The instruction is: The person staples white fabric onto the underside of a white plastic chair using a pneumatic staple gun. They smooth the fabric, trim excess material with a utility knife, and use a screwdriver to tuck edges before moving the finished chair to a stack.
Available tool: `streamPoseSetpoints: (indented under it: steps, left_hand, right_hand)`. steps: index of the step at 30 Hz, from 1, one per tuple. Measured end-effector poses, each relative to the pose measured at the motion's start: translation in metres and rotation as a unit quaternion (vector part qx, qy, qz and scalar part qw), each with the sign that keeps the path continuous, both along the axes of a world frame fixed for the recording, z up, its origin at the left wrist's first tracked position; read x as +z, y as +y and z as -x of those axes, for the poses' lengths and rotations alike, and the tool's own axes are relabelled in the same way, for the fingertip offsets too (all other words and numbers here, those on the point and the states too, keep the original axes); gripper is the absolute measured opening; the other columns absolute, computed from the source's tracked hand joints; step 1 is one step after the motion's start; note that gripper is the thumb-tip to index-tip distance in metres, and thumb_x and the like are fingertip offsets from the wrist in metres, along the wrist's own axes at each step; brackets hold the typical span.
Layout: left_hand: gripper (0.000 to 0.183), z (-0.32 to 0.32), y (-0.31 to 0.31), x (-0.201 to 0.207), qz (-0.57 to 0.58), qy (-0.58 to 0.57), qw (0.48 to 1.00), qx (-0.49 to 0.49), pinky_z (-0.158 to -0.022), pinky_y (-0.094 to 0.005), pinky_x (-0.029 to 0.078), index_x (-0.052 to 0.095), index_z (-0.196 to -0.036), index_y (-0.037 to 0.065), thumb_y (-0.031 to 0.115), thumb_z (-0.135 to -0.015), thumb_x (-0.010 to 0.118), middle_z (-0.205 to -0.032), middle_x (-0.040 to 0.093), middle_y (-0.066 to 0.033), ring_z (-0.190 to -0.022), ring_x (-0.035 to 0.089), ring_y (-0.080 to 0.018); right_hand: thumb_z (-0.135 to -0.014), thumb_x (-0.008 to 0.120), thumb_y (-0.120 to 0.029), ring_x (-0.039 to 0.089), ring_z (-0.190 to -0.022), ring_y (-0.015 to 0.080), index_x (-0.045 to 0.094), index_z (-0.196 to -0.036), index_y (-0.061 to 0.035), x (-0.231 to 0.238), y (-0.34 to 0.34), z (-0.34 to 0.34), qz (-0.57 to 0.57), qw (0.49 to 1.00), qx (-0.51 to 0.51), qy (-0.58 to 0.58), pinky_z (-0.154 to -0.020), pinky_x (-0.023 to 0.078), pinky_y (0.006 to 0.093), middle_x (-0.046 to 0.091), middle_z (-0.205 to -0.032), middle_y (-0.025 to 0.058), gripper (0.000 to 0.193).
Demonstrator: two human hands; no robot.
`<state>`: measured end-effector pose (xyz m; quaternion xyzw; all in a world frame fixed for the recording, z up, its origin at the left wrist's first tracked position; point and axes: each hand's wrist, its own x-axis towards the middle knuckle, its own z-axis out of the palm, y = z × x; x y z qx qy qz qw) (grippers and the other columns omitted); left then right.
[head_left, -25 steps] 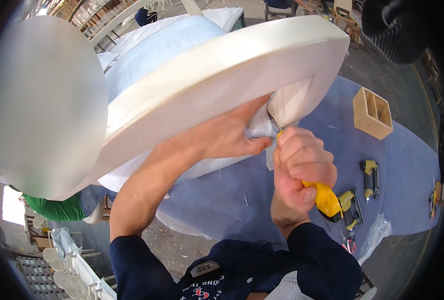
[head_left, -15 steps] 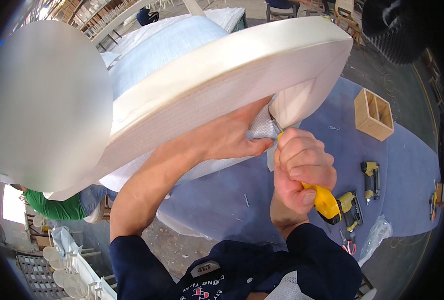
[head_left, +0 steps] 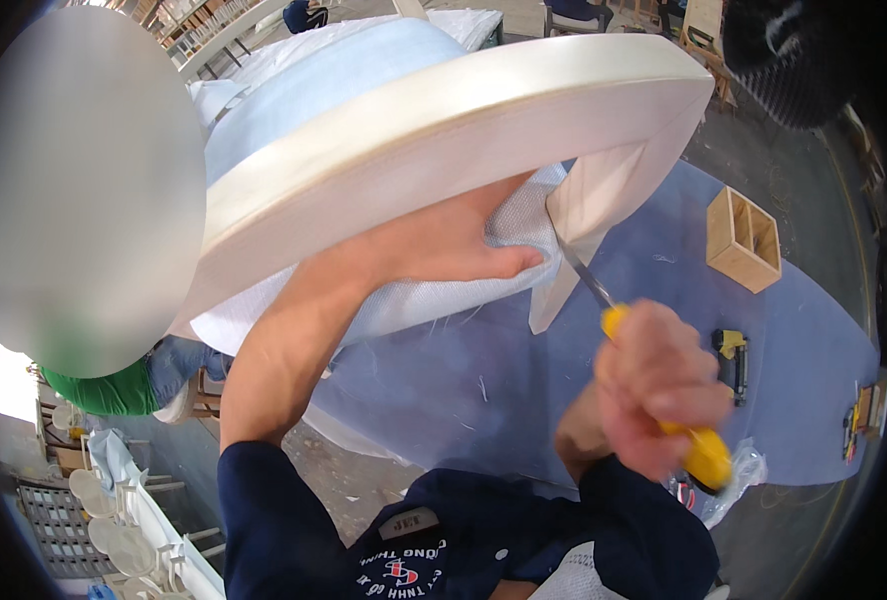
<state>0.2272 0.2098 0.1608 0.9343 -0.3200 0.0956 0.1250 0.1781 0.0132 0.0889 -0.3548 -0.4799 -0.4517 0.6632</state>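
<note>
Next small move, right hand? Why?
I'd probably push the yellow-handled tool a little further toward the joint: the right hand grips its handle, the shaft points where the pale fabric meets the white upright, and the left hand has its thumb against that fabric. Exact tip contact is unclear.

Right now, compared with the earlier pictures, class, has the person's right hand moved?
Yes. The right hand, gripping the yellow-handled tool, has moved rightward and lower in the view, judged against the wooden box.
</note>
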Motion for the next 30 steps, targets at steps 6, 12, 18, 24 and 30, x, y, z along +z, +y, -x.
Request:
streamPoseSetpoints:
  steps: [6, 12, 18, 24, 30]
  left_hand:
    - [0.077, 0.084, 0.030, -0.023, -0.123, -0.148, 0.950, 0.244, -0.116, -0.0501, 0.030, 0.046, -0.148, 0.012, 0.057, -0.087, 0.062, -0.153, 0.043, -0.0145, -0.140, 0.041, -0.0377]
    - [0.068, 0.125, 0.107, -0.083, -0.055, -0.333, 0.872, 0.354, -0.120, -0.0547, 0.021, 0.049, -0.146, 0.009, 0.055, -0.096, 0.048, -0.149, 0.049, -0.0136, -0.142, 0.040, -0.0355]
    - [0.059, 0.129, 0.095, -0.085, -0.044, -0.394, 0.840, 0.369, -0.116, -0.0535, 0.026, 0.058, -0.137, 0.004, 0.045, -0.096, 0.044, -0.139, 0.057, -0.0170, -0.134, 0.048, -0.0366]
    - [0.053, 0.153, 0.101, -0.087, 0.032, -0.440, 0.857, 0.264, -0.110, -0.0510, 0.035, 0.068, -0.119, -0.004, 0.036, -0.094, 0.044, -0.120, 0.066, -0.0253, -0.119, 0.059, -0.0428]
    - [0.060, 0.131, 0.187, -0.095, 0.115, -0.364, 0.911, 0.157, -0.114, -0.0512, 0.032, 0.061, -0.127, -0.005, 0.044, -0.097, 0.041, -0.133, 0.059, -0.0239, -0.130, 0.051, -0.0423]
  right_hand:
    - [-0.094, 0.061, -0.013, 0.051, -0.055, 0.0082, 0.064, -0.112, -0.0012, 0.010, -0.065, -0.002, 0.035, 0.927, -0.086, 0.363, -0.047, 0.039, 0.0214, 0.064, -0.089, 0.0051, 0.022]
    - [-0.088, 0.074, -0.018, 0.050, -0.059, 0.0031, 0.065, -0.109, -0.0009, 0.032, -0.049, -0.062, 0.299, 0.843, -0.007, 0.448, -0.050, 0.039, 0.0203, 0.063, -0.086, 0.0011, 0.028]
    - [-0.086, 0.079, -0.021, 0.056, -0.073, 0.0041, 0.065, -0.108, -0.0006, 0.028, -0.054, -0.036, 0.296, 0.848, -0.022, 0.440, -0.063, 0.046, 0.0220, 0.064, -0.087, -0.0014, 0.033]
    - [-0.082, 0.081, -0.012, 0.062, -0.089, 0.0072, 0.064, -0.115, -0.0007, 0.025, -0.064, 0.057, 0.236, 0.890, 0.030, 0.388, -0.079, 0.051, 0.0252, 0.068, -0.099, 0.0009, 0.038]
    - [-0.071, 0.078, -0.008, 0.071, -0.094, 0.0285, 0.063, -0.122, 0.0019, 0.049, -0.031, 0.119, 0.404, 0.879, -0.041, 0.249, -0.082, 0.056, 0.0336, 0.069, -0.111, 0.0176, 0.054]
